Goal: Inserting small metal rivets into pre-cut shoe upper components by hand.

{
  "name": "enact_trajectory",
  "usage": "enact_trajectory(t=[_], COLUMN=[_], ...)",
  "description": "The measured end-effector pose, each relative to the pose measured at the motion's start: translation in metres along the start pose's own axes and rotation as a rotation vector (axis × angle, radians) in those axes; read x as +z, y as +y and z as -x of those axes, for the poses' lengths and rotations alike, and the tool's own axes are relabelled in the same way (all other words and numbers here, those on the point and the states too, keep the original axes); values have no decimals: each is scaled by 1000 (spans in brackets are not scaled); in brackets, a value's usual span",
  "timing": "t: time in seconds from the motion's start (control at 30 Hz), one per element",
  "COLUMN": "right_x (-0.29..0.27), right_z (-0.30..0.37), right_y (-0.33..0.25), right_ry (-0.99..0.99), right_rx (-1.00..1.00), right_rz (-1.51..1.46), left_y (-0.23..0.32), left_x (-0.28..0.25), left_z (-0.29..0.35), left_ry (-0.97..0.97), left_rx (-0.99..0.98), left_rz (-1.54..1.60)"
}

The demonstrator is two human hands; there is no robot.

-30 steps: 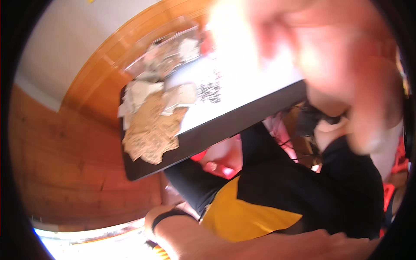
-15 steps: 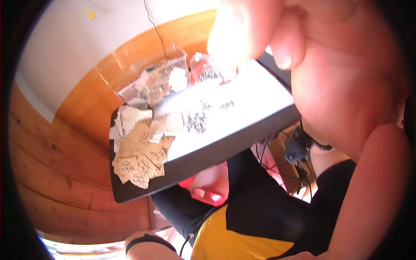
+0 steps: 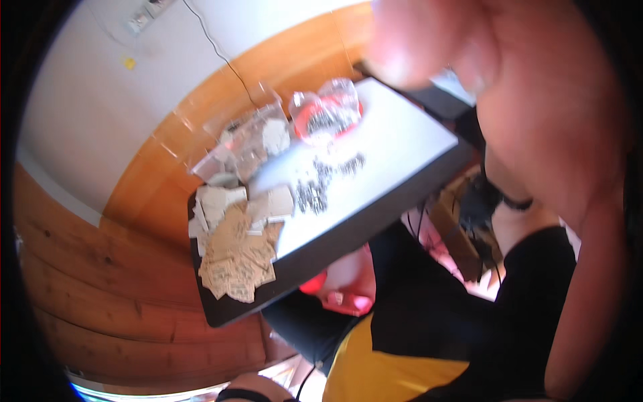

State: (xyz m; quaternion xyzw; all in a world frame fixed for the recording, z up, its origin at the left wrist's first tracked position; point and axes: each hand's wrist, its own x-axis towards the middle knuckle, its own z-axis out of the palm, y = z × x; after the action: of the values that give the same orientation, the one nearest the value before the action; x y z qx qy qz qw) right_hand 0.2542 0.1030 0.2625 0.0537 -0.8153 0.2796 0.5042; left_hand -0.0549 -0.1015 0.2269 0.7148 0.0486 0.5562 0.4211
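Close to camera, top right: one big blurry right hand [image 3: 536,114], fingers curled, raised well above desk [image 3: 402,144]; cannot tell if it holds anything. Left hand hidden.

On desk's far edge: two clear cups [image 3: 326,114] side by side, dark bits inside. Just in front of cups, on white top: small dark bits [image 3: 321,181] spread out, too many to count. On desk's left end: pile of paper scraps [image 3: 234,248], tan and white. Just past left corner: one clear plastic box [image 3: 248,141] with more scraps.
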Motion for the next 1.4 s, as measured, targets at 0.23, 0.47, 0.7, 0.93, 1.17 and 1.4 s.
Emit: enact_trajectory(t=[0.23, 0.47, 0.7, 0.93, 1.17, 1.4], right_x=[-6, -11, 14, 42, 67, 78], right_z=[-15, -14, 11, 37, 112, 147], right_y=[22, 32, 49, 41, 76, 98], right_ry=[-155, -110, -32, 66, -136, -121], right_rx=[-87, -173, -181, -140, 499, 544], right_rz=[-42, -11, -144, -211, -44, -106], left_y=[-6, -64, -149, -190, -209, -202], left_x=[16, 11, -66, -130, -159, -157], left_z=[32, 47, 65, 17, -3, -4], left_ry=[165, 638, 219, -235, -369, -265], left_rx=[162, -717, -503, -720, -1165, -1169], left_rz=[-155, -1179, -1433, -1468, -1356, -1413])
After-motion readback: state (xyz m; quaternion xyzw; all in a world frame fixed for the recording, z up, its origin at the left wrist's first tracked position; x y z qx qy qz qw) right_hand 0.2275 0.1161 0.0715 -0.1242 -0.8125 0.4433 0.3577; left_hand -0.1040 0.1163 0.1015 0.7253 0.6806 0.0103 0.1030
